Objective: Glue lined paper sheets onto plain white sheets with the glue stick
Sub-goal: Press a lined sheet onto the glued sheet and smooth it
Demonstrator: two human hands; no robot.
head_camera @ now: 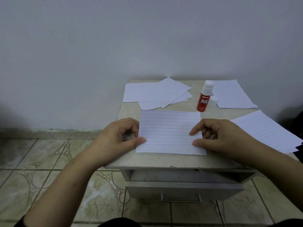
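Note:
A lined paper sheet (170,130) lies flat in the middle of the small table (147,159). My left hand (118,136) pinches its left edge, thumb on top and fingers curled. My right hand (219,136) holds the right edge, with thumb and forefinger pressing on the sheet. A red glue stick (204,99) stands upright and uncapped behind the sheet, and its white cap (213,101) sits beside it. Plain white sheets (155,94) are fanned out at the back left.
More lined sheets lie at the back right (232,95) and in a stack at the right edge (268,130), overhanging the table. The table stands against a wall, with a drawer (180,190) below the front edge. Tiled floor lies to the left.

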